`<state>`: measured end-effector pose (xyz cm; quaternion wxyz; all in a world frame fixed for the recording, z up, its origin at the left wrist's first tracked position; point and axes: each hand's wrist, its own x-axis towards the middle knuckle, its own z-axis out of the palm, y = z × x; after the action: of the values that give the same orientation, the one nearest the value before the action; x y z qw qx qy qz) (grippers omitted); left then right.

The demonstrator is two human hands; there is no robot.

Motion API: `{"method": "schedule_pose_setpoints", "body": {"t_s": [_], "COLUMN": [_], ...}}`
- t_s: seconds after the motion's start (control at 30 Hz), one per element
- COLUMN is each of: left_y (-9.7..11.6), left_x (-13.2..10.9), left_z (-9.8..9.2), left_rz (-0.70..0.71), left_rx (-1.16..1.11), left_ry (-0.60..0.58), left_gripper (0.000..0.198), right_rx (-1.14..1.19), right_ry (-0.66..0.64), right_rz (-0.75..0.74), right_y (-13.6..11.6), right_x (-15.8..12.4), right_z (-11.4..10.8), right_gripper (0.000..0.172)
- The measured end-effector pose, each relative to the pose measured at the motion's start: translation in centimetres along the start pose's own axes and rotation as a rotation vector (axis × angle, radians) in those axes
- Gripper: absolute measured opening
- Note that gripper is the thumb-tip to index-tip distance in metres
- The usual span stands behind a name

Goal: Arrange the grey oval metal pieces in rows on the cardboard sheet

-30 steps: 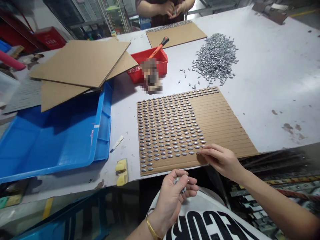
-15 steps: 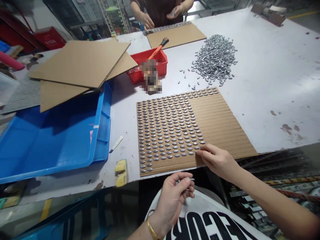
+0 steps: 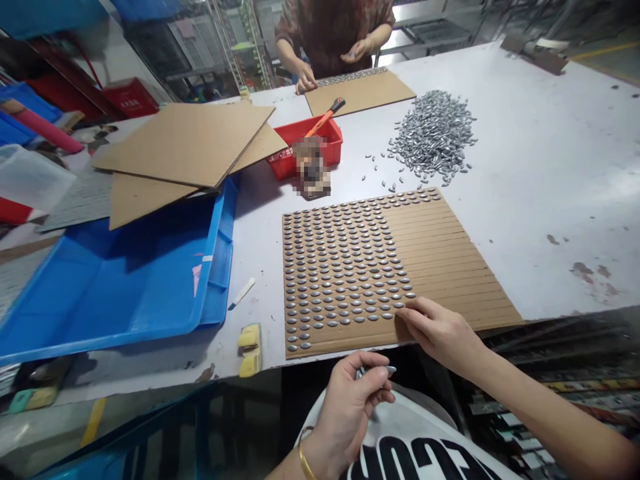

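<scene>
A cardboard sheet with ruled lines lies at the table's near edge, its left part covered with rows of small silver almond-shaped pieces. My right hand rests at the sheet's lower edge, its fingers pinched together at the end of a row near the bottom. Whatever those fingertips hold is hidden. Just off the table edge, my left hand is curled around a few loose silver pieces. One silver piece pokes out between its thumb and fingers.
Beyond the sheet lies a heap of silver pieces, with strays beside it. A red bin holds an orange-handled tool. Cardboard sheets overlap a blue tray. A yellow sponge sits at the edge. A co-worker handles another sheet.
The view has shifted, so the table and its objects sit lower and farther right. The silver piece in my left hand sticks out more. My right hand stays at about the same spot on the sheet.
</scene>
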<state>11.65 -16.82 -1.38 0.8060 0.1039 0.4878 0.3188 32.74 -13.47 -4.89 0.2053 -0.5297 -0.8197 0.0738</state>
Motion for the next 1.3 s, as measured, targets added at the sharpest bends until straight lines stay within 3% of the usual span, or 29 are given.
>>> {"method": "schedule_pose_setpoints", "body": {"t_s": [0.13, 0.23, 0.4, 0.53, 0.63, 0.8, 1.0, 1.17, 1.3], "left_y": [0.2, 0.2, 0.1, 0.4, 0.8, 1.1, 0.8, 0.5, 0.3], "left_x": [0.2, 0.4, 0.9, 0.6, 0.0, -0.6, -0.4, -0.2, 0.1], "left_z": [0.1, 0.4, 1.1, 0.7, 0.0, -0.3, 0.4, -0.1, -0.3], "left_rz": [0.032, 0.056, 0.033, -0.022, -0.04, -0.125, -0.12, -0.091, -0.08], "left_rx": [-0.027, -0.033, -0.026, -0.092, -0.147, -0.054, -0.017, 0.066, 0.081], "left_ry": [-0.004, -0.033, -0.079, -0.066, -0.05, -0.044, -0.054, -0.115, -0.085], "left_gripper": [0.023, 0.02, 0.018, 0.016, 0.027, 0.026, 0.019, 0.023, 0.024], "right_rx": [0.199, 0.42, 0.557, 0.525, 0.462, 0.362, 0.333, 0.368, 0.375], "right_ry": [0.02, -0.102, -0.098, -0.066, 0.002, 0.048, 0.04, 0.033, 0.03], "right_rz": [-0.019, -0.126, -0.136, -0.091, 0.001, 0.064, 0.057, 0.093, 0.091], "right_y": [-1.4, -3.1, -4.4, -2.9, -0.8, 1.8, 2.5, 2.7, 2.5], "right_x": [-0.3, -0.6, -1.3, -1.9, -2.3, -2.2, -1.8, -1.8, -1.5], "right_z": [-1.3, -2.3, -2.1, -2.0, -2.5, -2.4, -1.6, -1.7, -1.7], "right_gripper": [0.027, 0.03, 0.027, 0.025, 0.024, 0.021, 0.022, 0.02, 0.019]}}
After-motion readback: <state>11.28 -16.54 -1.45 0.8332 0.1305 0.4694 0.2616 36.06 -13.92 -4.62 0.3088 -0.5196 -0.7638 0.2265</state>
